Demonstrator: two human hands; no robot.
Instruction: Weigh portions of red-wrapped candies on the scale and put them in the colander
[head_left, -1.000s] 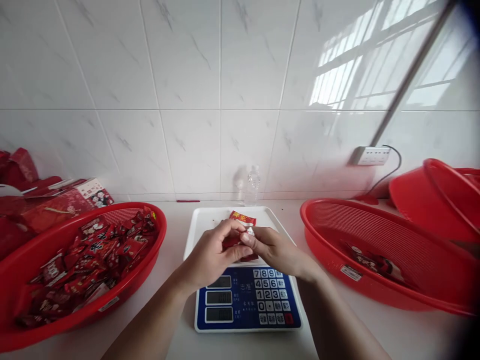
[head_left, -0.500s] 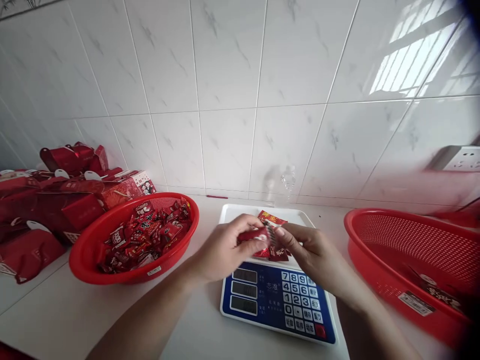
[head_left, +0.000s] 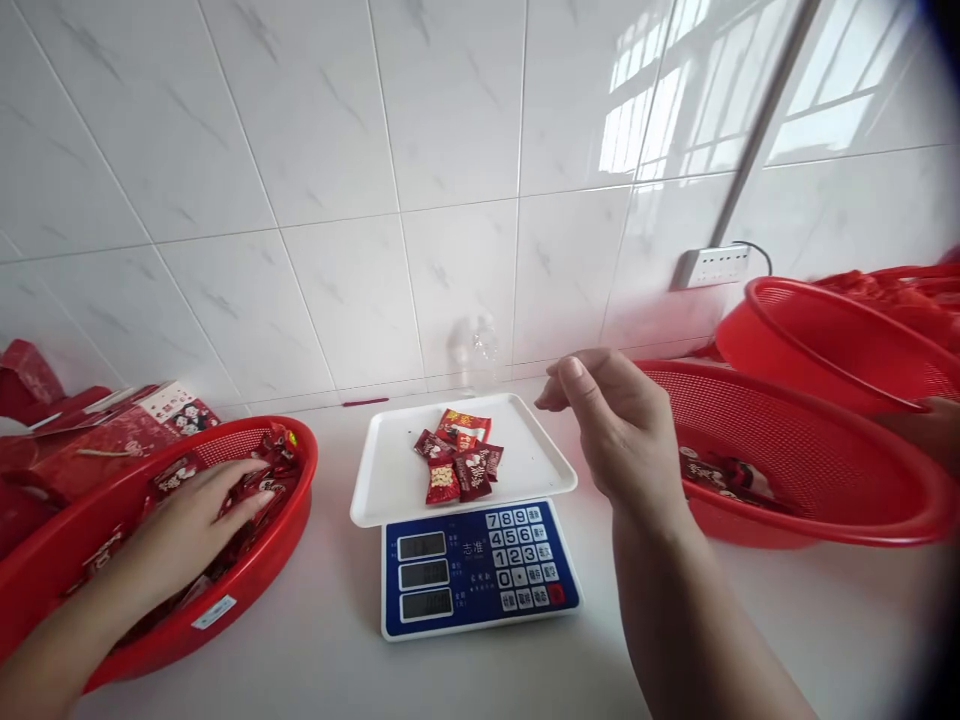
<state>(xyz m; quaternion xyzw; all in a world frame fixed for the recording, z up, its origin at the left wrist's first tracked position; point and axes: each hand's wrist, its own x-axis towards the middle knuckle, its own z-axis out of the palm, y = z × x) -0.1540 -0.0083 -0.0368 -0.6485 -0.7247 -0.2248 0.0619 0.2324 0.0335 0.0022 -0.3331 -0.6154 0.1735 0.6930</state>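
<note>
My left hand (head_left: 191, 520) reaches into the left red basket (head_left: 225, 605), its fingers apart over the red-wrapped snack packets (head_left: 176, 475). No packet is gripped visibly. My right hand (head_left: 626, 430) is raised beside the right edge of the scale's white tray (head_left: 382, 470), thumb and fingers pressed together. Whatever lies between those fingers, if anything, is hidden. A small pile of red and dark red packets (head_left: 472, 470) rests on the tray. In front of it is the scale's blue keypad panel (head_left: 480, 570), with faint displays.
To the right stands another red basket (head_left: 810, 410) with a few dark packets (head_left: 724, 475) inside. Behind it, another person's hand (head_left: 926, 425) is by a further red basket (head_left: 817, 320). Red gift boxes (head_left: 112, 440) crowd the left. A clear bottle (head_left: 484, 350) is near the tiled wall.
My hands have parted from over the tray, where they held red packets together. The left went into the left basket, the right lifted rightward. The view has swung right.
</note>
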